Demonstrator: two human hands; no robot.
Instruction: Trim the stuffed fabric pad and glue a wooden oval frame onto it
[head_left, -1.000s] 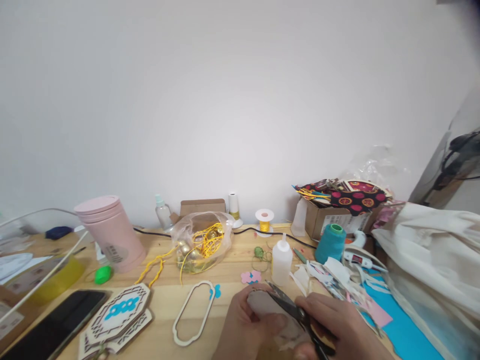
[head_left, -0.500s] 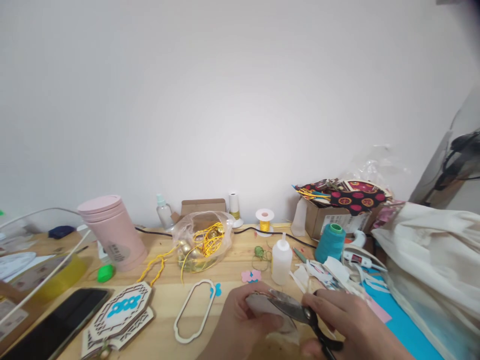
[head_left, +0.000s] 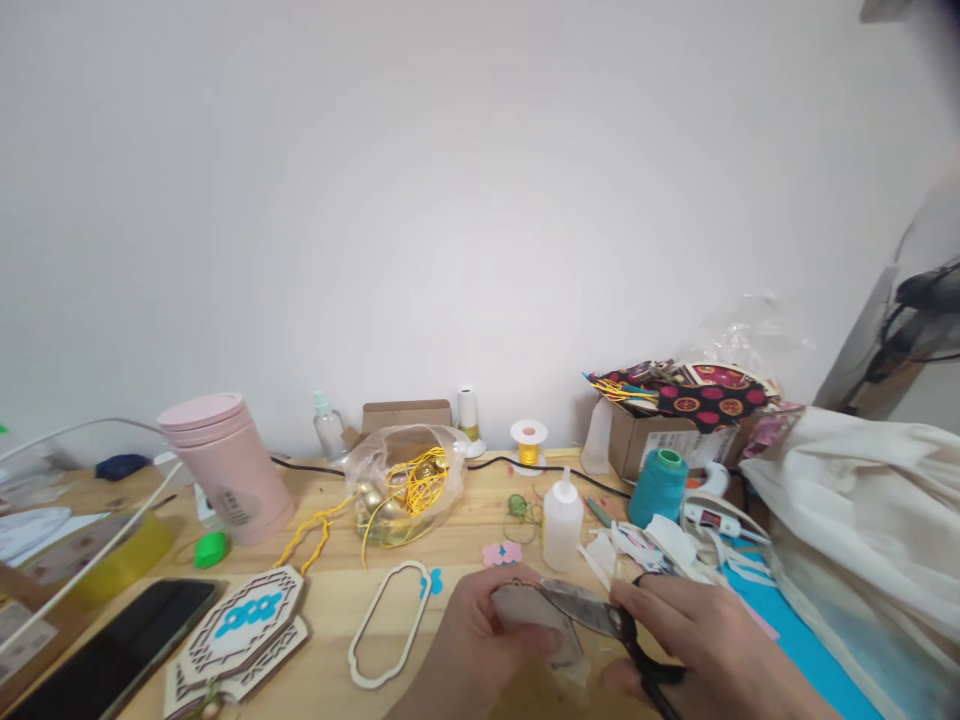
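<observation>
My left hand [head_left: 491, 635] pinches a whitish, thin piece [head_left: 531, 612] that looks like paper or cloth, its far edge darker. In my right hand [head_left: 697, 635] are black-handled scissors [head_left: 592, 608], with the blades lying along the right edge of that piece. My fingers hide part of the handles. Left of my hands a white oblong frame [head_left: 358, 640] lies flat, a small blue cutout [head_left: 431, 582] at its upper right. Beyond my hands stand a white squeeze bottle [head_left: 562, 525] and a pink cutout [head_left: 501, 553].
Patterned octagonal panels [head_left: 244, 620] and a black phone [head_left: 120, 650] lie at left, near a pink tumbler [head_left: 229, 465]. Behind is a plastic bag [head_left: 405, 485] of yellow cord and gold balls. Teal thread [head_left: 658, 487], paper scraps [head_left: 671, 545] and white cloth [head_left: 855, 510] crowd the right.
The scissors and my right hand have shifted slightly, and the blades sit a little differently against the white piece. My left hand keeps its hold.
</observation>
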